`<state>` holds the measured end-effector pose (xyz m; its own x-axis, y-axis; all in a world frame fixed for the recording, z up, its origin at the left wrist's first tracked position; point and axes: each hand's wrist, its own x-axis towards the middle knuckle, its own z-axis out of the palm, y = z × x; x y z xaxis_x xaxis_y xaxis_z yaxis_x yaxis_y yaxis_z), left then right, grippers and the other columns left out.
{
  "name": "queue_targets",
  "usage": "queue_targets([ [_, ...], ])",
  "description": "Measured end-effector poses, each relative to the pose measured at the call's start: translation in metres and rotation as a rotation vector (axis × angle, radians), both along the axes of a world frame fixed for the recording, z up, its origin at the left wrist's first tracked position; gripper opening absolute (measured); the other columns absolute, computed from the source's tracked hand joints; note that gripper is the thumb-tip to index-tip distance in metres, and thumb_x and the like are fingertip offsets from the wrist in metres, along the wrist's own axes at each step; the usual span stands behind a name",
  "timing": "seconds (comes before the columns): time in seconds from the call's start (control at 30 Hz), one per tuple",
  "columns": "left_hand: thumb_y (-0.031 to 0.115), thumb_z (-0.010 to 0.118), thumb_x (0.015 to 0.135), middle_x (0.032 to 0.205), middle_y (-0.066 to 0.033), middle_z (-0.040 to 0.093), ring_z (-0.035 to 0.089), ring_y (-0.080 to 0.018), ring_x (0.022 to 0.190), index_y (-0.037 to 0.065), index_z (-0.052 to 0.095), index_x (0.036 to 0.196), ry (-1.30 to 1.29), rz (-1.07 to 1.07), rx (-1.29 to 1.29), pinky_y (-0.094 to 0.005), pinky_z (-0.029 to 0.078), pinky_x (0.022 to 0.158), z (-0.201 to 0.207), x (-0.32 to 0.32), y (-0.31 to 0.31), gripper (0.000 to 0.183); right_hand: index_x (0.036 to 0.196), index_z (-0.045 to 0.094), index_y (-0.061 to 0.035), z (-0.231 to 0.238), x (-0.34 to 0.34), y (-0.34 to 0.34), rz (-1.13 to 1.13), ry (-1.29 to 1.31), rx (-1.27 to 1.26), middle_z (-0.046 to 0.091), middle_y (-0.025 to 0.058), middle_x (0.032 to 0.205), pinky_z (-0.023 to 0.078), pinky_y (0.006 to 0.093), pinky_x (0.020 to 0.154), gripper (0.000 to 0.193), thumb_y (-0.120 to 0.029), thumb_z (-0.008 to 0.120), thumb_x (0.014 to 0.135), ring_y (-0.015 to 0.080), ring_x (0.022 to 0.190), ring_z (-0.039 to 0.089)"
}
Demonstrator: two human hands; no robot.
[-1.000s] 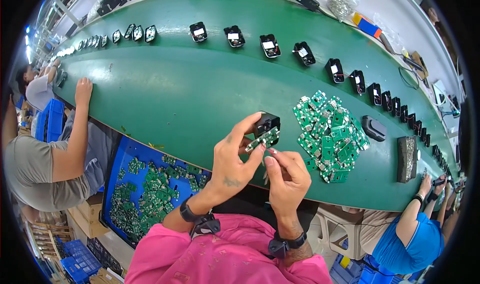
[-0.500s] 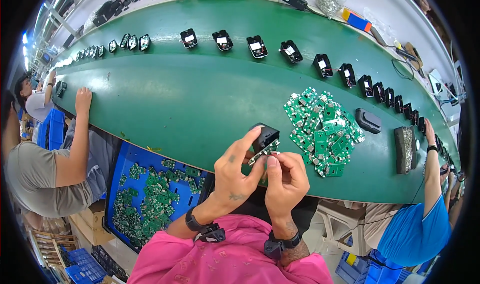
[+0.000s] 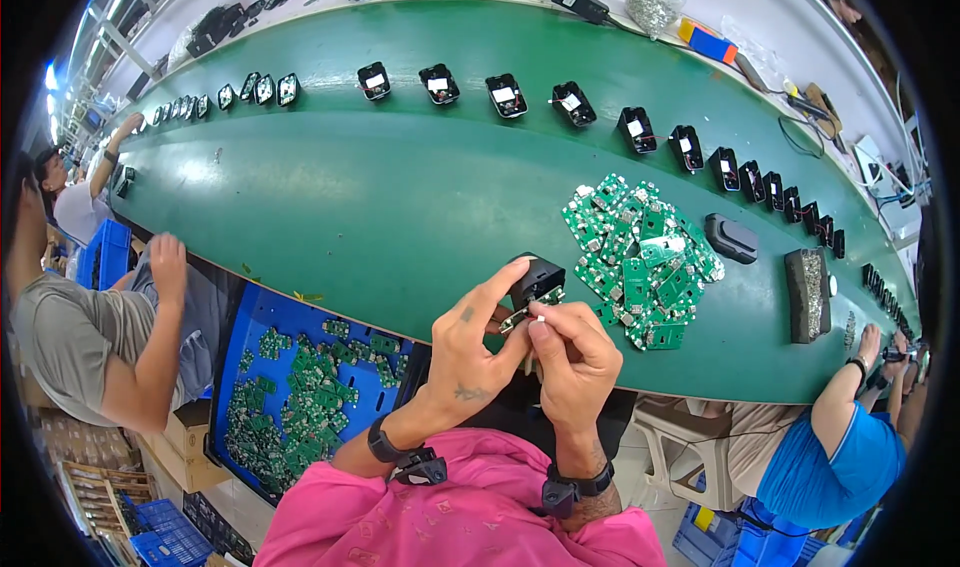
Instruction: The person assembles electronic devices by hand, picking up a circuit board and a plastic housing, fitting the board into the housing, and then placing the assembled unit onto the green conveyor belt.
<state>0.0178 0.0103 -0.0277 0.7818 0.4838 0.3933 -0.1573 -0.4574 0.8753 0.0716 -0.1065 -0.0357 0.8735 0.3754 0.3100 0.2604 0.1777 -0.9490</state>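
Observation:
Just past the table's near edge, my left hand (image 3: 468, 352) grips a black plastic housing (image 3: 541, 273) between thumb and fingers. A green circuit board (image 3: 514, 320) sits at the housing's near opening, tilted and held by the same hand. My right hand (image 3: 575, 362) is closed in a pinch beside the board. A small white connector (image 3: 541, 318) shows at its fingertips; any wire behind it is hidden. To the right of my hands lies a loose pile of green circuit boards (image 3: 640, 267).
Open black housings (image 3: 507, 95) line the far side of the green table (image 3: 330, 177). A black case (image 3: 732, 238) and a dark foam block (image 3: 806, 295) lie right. Below left is a blue tray (image 3: 262, 317) of boards. Co-workers sit on both sides, with a stool (image 3: 690, 447) at right.
A small white connector now shows at my right fingertips. The right co-worker's hand has drawn back from the housing row. At left, one co-worker's hand has left the table edge; another reaches the row.

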Motion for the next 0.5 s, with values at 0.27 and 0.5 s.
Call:
queue_targets([
  [0.27,-0.001,0.072,0.081,0.115,-0.0156,0.068,0.066,-0.0213,0.075,0.006,0.055,0.138,0.03,-0.046,0.005,-0.0311,0.057,0.064,0.007,-0.004,-0.001,0.06,0.097,0.068,0.002,0.007,-0.003,-0.001,0.002,0.006,0.004,0.062,0.0051,0.088,0.041,0.0219,0.055,0.005,0.001,0.065,0.093,0.0075,0.069,0.055],
  [0.5,-0.003,0.072,0.08,0.118,-0.0149,0.067,0.065,-0.0217,0.075,0.005,0.056,0.137,-0.031,0.025,0.127,-0.0305,0.056,0.063,0.019,-0.006,0.0,0.06,0.093,0.063,0.0001,0.029,0.006,-0.009,-0.14,-0.556,-0.451,0.06,0.0126,0.084,0.046,0.0349,0.054,0.006,0.002,0.066,0.089,0.0273,0.065,0.06],
])
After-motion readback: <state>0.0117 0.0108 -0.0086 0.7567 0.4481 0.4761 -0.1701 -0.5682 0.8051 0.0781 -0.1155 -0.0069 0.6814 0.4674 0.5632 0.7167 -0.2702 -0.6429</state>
